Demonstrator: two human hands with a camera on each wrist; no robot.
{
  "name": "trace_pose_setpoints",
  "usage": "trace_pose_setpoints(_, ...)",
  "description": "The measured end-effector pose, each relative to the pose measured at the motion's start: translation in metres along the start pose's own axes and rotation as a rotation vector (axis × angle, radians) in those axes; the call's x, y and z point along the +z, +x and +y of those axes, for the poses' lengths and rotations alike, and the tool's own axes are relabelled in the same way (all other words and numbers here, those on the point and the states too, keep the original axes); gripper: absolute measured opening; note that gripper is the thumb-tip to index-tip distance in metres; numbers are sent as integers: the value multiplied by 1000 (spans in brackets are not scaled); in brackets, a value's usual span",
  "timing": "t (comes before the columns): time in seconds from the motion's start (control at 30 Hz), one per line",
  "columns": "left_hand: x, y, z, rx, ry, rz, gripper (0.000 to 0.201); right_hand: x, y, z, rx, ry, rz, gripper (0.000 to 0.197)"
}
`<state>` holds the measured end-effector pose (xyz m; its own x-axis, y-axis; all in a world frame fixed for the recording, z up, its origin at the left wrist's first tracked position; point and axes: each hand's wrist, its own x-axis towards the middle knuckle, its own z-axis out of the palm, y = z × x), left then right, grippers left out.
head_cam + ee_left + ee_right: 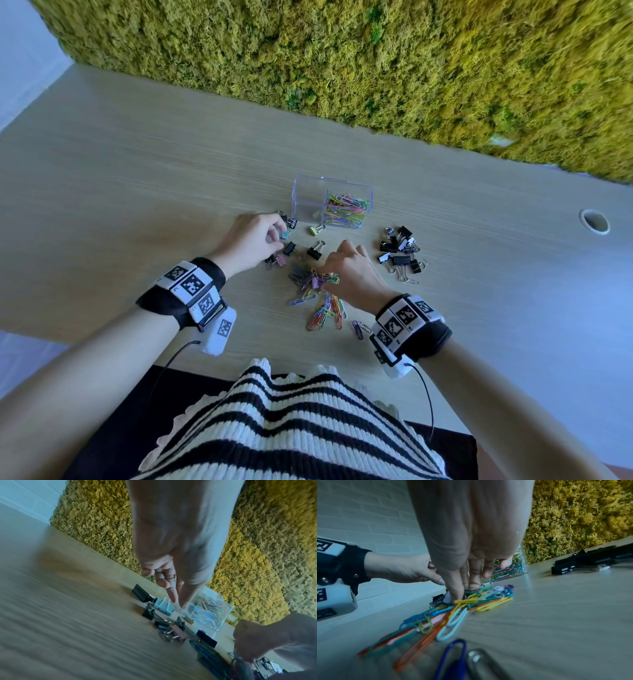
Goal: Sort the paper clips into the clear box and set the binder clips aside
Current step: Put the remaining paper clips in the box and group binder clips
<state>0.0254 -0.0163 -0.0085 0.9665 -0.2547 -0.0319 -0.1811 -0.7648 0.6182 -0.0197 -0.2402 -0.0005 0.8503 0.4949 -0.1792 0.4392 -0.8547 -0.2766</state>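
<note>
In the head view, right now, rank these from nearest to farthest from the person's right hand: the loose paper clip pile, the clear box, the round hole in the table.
1. The paper clip pile, directly under the right hand, whose fingers touch it.
2. The clear box, beyond the hand, toward the moss wall.
3. The round hole, far off to the right.

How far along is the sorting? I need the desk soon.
Partly done: the clear plastic box holds many coloured paper clips, and black binder clips sit aside. The right hand gathers the loose paper-clip pile; the left hand touches a pale blue binder clip. Several remain.
</note>
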Motion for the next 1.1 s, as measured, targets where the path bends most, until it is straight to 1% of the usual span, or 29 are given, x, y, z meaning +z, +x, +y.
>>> trace_pose_setpoints(0.13, 2, 6, 2, 48, 21, 18, 21, 1, 0, 4, 76, 128, -19, 21)
trace_pose_setpoints(0.23, 3, 7, 10, 134, 33, 11, 17, -2, -1, 8, 123, 212, 4, 20)
trace_pose_setpoints(0.3, 5, 4, 18, 220, 54, -29, 16, -4, -3, 12, 175, 298, 46, 18)
trace_pose_setpoints(0.4, 15, -2, 27, 319, 83, -126, 18, -8, -5, 18, 225, 477, 117, 14)
trace_pose_setpoints(0.53, 31, -9, 36, 361, 234, -203, 30, -7, -6, 28, 274, 526, 143, 10)
trace_pose_setpoints(0.6, 37, -11, 39, 367, 308, -223, 30, -6, -10, 34, 266, 519, 188, 10)
trace_pose_setpoints(0.63, 40, -12, 40, 373, 344, -226, 30, -6, -13, 36, 250, 481, 190, 15)
trace_pose_setpoints(0.67, 42, -13, 41, 382, 383, -228, 30, -6, -16, 38, 240, 402, 158, 27)
trace_pose_setpoints(0.77, 46, -13, 44, 402, 455, -222, 30, -8, -24, 40, 241, 53, -6, 84)
trace_pose_setpoints(0.8, 46, -13, 45, 400, 456, -219, 28, -9, -26, 39, 242, -22, -29, 96)
trace_pose_setpoints(0.83, 47, -13, 45, 402, 452, -218, 27, -7, -27, 40, 246, -65, -46, 102)
trace_pose_setpoints(0.87, 47, -12, 46, 404, 446, -220, 25, -6, -28, 40, 246, -96, -58, 102)
trace_pose_setpoints(0.93, 48, -11, 47, 421, 429, -216, 23, -3, -28, 39, 218, -124, -67, 94)
trace_pose_setpoints(1.1, 49, -11, 44, 516, 409, -149, 22, -1, -24, 30, 82, -98, 18, 52)
